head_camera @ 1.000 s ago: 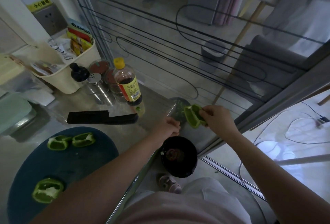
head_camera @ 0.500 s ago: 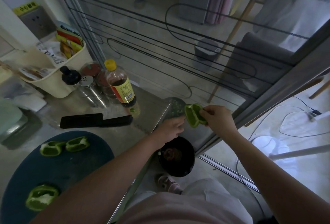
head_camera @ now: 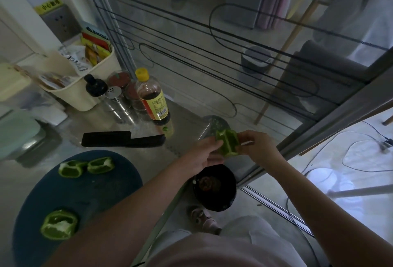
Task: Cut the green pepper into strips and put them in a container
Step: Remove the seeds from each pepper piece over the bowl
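Stainless-steel counter (head_camera: pixel 70 156) fills the left of the head view, bounded at the back by a glass partition (head_camera: pixel 212 58) marked with dark looping lines. Beyond the counter's right edge, a piece of green pepper (head_camera: pixel 227 143) is held in the air between both hands, above a black bin (head_camera: pixel 214 190) standing on the floor. The piece is gripped at its right side by the fingers of the right hand (head_camera: pixel 258 147), which are closed on it. The left hand (head_camera: pixel 202 154) is brought up against the left side of the piece, its fingers curled at the pepper's hollow; whether they pinch the flesh or only touch it cannot be told.

Three more pepper pieces are seen on a round dark-blue cutting board (head_camera: pixel 85 198) at the near left of the counter: two (head_camera: pixel 71 168) (head_camera: pixel 100 165) lying side by side, touching, at the board's far edge, and one (head_camera: pixel 59 224) lying alone near its front edge, cut side up. A black knife (head_camera: pixel 122 139) is laid flat on the steel just behind the board, well apart from both hands. Behind it, a yellow-capped bottle of dark sauce (head_camera: pixel 153 98) stands upright beside a cluster of seasoning shakers (head_camera: pixel 116 98) and a cream tub (head_camera: pixel 85 79) stuffed with packets. A pale garment and a slippered foot are visible at the bottom of the frame.
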A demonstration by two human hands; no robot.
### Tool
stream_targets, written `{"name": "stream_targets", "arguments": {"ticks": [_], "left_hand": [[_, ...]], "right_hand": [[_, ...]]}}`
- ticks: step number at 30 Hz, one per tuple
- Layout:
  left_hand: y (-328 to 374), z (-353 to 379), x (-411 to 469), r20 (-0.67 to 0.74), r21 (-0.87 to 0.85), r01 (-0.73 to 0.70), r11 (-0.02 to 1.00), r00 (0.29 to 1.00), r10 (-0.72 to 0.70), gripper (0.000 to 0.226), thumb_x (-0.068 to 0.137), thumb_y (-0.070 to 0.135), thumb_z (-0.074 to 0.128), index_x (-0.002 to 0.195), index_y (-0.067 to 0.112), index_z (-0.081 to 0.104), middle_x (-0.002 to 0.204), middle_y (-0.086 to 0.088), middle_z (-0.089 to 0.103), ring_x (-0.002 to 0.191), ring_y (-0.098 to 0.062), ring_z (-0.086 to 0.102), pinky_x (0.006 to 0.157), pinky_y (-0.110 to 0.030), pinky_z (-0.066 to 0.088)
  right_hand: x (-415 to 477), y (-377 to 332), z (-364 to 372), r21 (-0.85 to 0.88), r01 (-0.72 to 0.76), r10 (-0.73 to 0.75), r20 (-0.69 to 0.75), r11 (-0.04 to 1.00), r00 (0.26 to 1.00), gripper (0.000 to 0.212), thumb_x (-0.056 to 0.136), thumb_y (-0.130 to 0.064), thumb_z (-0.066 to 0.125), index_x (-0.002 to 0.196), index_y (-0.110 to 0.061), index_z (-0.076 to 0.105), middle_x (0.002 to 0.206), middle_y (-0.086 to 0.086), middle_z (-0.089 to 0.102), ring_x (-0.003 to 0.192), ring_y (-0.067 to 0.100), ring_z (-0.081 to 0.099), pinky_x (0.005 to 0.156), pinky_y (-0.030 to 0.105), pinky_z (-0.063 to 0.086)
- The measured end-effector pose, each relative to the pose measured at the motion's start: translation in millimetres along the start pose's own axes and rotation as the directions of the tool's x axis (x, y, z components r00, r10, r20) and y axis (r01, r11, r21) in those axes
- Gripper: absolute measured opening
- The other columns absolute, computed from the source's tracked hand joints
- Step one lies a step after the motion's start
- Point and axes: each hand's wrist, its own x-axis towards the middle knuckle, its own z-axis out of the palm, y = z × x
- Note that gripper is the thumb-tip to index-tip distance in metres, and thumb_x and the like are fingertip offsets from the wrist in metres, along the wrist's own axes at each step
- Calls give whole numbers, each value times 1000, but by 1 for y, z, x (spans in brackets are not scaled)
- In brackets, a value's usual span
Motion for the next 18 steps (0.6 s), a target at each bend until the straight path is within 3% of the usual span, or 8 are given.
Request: {"name": "stream_targets", "arguments": {"ticks": [1,3,6,8,10,12,16,18], "left_hand": [[1,-5,-3,-17,-38,-9,999,1000,8,13,95,11,50,104,12,59,88,-6,70,81,-18,66,76,-31,56],[2,-16,-8,-75,-54,-24,998,997,19,12,94,7,49,101,11,58,92,-9,67,82,-19,65,69,-28,57],[4,-33,-18,-189,-95,-67,993,981,48,12,94,3,48,99,7,58,79,-7,69,65,-14,68,55,-24,58],[6,-46,-27,-238,-138,-106,985,969,71,13,95,2,46,96,5,58,69,-5,71,58,-12,68,53,-24,57],[9,-59,-38,-264,-180,-144,973,960,94,15,94,1,46,102,2,59,78,-9,71,62,-15,69,57,-25,58],[11,-73,-50,-303,-189,-174,966,946,111,21,92,-3,47,110,0,59,91,-13,69,70,-17,70,61,-26,58],[14,-95,-75,-420,-224,-232,947,900,121,28,88,-15,46,103,3,61,93,-12,67,83,-20,66,66,-27,59],[13,-107,-88,-477,-244,-261,934,871,118,30,87,-18,44,107,-1,59,93,-13,65,84,-22,64,65,-26,59]], "right_hand": [[0,-3,2,-17,3,-3,55,1000,998,24,85,-9,66,108,-13,66,101,1,68,83,10,64,71,11,47],[0,-11,10,-14,18,-16,147,1000,989,20,91,-11,57,110,-9,66,95,4,69,79,10,65,75,17,52],[7,-23,23,75,71,-82,150,995,985,19,93,-8,54,103,-1,68,74,-1,66,60,-3,61,70,14,52],[10,-34,29,34,143,-146,90,989,985,8,88,-14,64,85,-11,71,57,-16,61,49,-8,54,55,6,43],[12,-49,36,-62,222,-218,61,973,974,11,81,-26,72,72,-21,69,50,-17,58,47,-9,51,49,5,37],[18,-65,48,-117,273,-265,85,955,961,13,79,-32,73,74,-20,69,60,-14,61,54,-7,54,51,4,37],[38,-98,85,-288,391,-340,209,874,917,30,89,-19,61,119,-15,63,111,5,67,96,15,61,77,15,41],[49,-110,105,-408,457,-355,304,790,884,38,91,-11,51,128,-17,55,119,6,62,102,17,58,80,19,38]]}}
